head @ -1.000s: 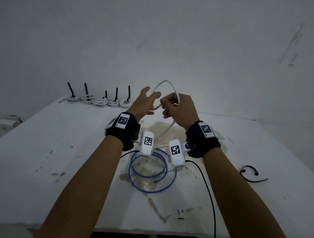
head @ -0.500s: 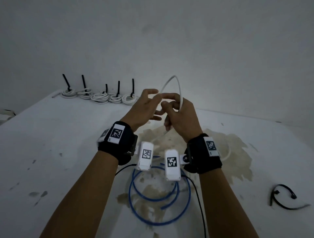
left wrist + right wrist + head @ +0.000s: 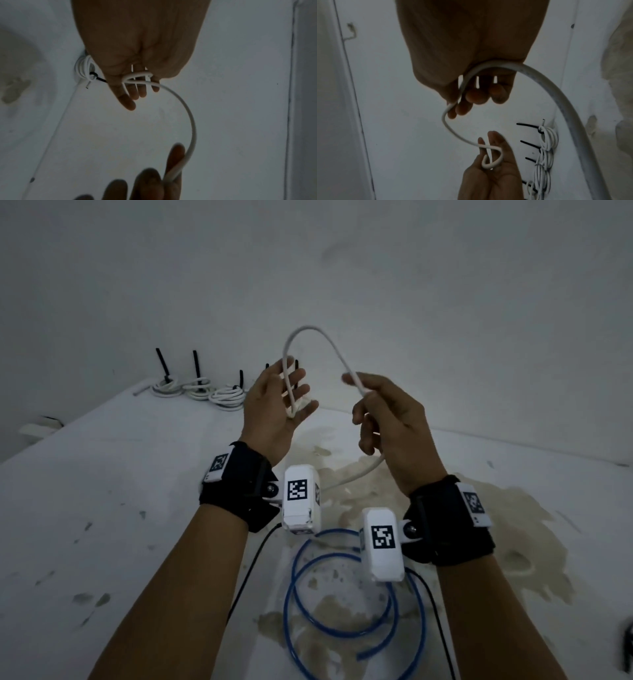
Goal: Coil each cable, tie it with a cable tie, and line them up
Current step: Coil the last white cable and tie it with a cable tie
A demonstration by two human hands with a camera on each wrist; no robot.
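A white cable point(image 3: 310, 328) arches in the air between my two hands above the table. My left hand point(image 3: 291, 392) is held up with its fingers straight and spread, and a small turn of the cable point(image 3: 491, 158) is wound round its fingers point(image 3: 142, 92). My right hand point(image 3: 359, 397) pinches the cable between thumb and forefinger, the other fingers curled. From there the cable drops to the stained table point(image 3: 102, 508). A blue cable point(image 3: 342, 635) lies in loose rings on the table under my wrists.
Several coiled white cables point(image 3: 198, 388) bound with upright black cable ties point(image 3: 196, 364) stand in a row at the table's back left, against the wall. A loose black cable tie point(image 3: 628, 642) lies at the right edge. Thin black wrist-camera leads point(image 3: 246, 577) trail across the table.
My hands, close together half a second ago, have drawn apart. The arch of white cable between them is wider, and the left fingers have spread with the turn round them.
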